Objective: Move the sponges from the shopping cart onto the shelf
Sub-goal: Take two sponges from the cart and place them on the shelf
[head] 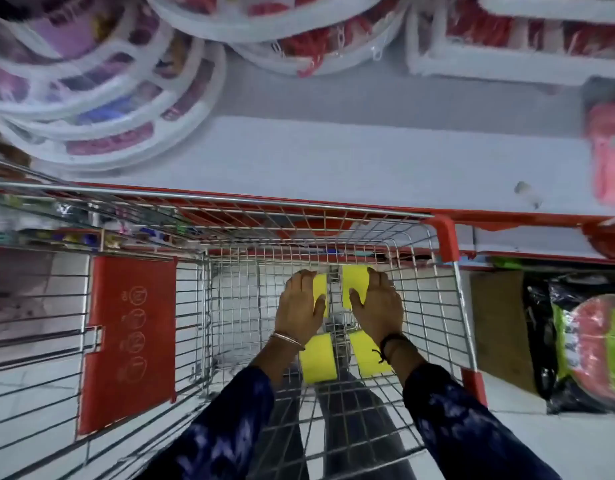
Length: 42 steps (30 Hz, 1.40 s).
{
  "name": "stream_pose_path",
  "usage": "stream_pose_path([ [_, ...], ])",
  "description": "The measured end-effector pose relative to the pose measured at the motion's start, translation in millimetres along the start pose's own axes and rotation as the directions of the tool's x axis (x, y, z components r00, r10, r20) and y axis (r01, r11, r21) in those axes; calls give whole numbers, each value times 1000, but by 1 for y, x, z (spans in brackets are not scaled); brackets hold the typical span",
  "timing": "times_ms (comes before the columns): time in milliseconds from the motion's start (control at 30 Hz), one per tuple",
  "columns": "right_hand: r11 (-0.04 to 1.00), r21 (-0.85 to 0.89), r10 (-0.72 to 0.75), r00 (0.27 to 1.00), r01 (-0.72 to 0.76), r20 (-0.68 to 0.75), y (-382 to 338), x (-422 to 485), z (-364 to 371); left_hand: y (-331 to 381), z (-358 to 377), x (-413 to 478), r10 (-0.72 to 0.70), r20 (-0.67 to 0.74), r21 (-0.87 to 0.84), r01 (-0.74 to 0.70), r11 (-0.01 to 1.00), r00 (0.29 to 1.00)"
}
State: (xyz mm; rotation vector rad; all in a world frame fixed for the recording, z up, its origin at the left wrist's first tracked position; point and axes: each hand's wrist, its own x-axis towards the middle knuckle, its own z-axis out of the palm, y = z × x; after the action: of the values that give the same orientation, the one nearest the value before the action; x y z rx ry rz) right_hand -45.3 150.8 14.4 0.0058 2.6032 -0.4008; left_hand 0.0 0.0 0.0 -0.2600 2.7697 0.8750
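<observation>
Four yellow sponges lie on the wire floor of the shopping cart (229, 198). My left hand (298, 306) lies over the far left sponge (320, 285), fingers on its outer side and thumb on its inner edge. My right hand (379, 306) holds the far right sponge (354, 277) the same way. Both of these sponges still rest low in the cart. The near left sponge (318, 358) and the near right sponge (368, 355) lie free by my wrists. The white shelf (333, 157) runs just beyond the cart's far rim.
Round white packaged racks (91, 98) crowd the shelf's left and back. Pink packs (610, 161) stand at its right end. The cart's red seat flap (132, 341) is to my left. Bagged goods (583, 341) fill a lower shelf at right.
</observation>
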Motion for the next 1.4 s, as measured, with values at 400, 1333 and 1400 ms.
stream_pose_path([
  [400,973,-26,231,968,-229,95,18,59,61,-29,72,35,-507,226,96,499,861,832],
  [1333,968,251,36,981,14,-193,-73,-73,-174,88,-180,-18,-202,-30,32,203,979,979],
  [1400,964,259,7,973,55,-231,-83,-83,-203,106,-209,-21,-185,-67,38,187,982,981],
])
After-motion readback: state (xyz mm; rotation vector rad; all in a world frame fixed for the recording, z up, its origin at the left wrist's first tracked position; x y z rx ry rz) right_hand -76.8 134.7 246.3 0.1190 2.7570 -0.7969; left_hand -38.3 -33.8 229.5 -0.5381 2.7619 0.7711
